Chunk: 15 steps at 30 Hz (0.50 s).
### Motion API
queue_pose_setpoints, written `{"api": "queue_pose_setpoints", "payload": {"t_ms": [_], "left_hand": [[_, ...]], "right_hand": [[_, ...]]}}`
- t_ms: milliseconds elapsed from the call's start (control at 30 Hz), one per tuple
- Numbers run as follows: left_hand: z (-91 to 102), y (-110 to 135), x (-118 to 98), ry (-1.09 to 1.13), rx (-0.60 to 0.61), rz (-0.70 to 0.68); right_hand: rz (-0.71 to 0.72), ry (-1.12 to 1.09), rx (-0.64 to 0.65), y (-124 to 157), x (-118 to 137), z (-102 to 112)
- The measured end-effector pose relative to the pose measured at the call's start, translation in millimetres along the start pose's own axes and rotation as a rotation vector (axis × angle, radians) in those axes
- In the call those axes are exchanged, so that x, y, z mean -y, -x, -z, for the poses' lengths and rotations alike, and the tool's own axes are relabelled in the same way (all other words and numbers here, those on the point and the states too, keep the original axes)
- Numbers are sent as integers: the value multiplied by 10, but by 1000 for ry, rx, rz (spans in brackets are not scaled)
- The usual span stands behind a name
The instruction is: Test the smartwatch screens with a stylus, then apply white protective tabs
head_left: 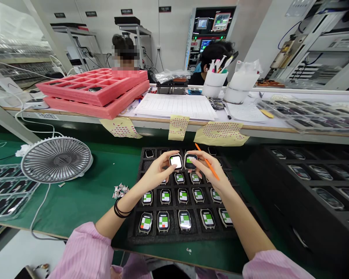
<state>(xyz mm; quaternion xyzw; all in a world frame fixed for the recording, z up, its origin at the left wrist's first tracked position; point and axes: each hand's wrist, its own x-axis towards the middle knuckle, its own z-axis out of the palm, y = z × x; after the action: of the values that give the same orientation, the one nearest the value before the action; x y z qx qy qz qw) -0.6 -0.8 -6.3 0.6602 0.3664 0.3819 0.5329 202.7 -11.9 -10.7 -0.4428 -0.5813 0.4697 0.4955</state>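
The left hand (156, 173) pinches one smartwatch (176, 162) at its fingertips, and the right hand (211, 172) pinches a second smartwatch (190, 161), an orange pencil (199, 150) lodged in its fingers, just above a black foam tray (136, 235).

On the green bench mat (84, 201) to my left stood a grey desk fan (56, 159), just beside clear plastic trays (7, 192) of dark parts, while a black compartment tray (305, 190) lay to my right. On the white shelf (267, 133) ahead sat stacked pink foam trays (93, 91), a printed paper form (176, 106) and white cups (215, 83) holding pens, with yellowed sticker sheets (177, 128) hanging over its edge. Beyond it sat one co-worker (125, 48) and another co-worker (216, 56).
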Motion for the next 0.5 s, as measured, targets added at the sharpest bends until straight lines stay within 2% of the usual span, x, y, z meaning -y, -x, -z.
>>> {"api": "queue_pose_setpoints", "payload": {"t_ms": [100, 200, 333, 500], "left_hand": [[2, 2, -9, -37, 4, -13], [3, 3, -29, -54, -42, -19], [11, -7, -43, -42, -136, 12], [25, -25, -39, 3, -177, 19]], "right_hand": [[8, 12, -30, -9, -27, 9], [17, 28, -36, -14, -47, 17], [31, 70, 35, -10, -57, 38], [28, 63, 139, -16, -73, 44]]}}
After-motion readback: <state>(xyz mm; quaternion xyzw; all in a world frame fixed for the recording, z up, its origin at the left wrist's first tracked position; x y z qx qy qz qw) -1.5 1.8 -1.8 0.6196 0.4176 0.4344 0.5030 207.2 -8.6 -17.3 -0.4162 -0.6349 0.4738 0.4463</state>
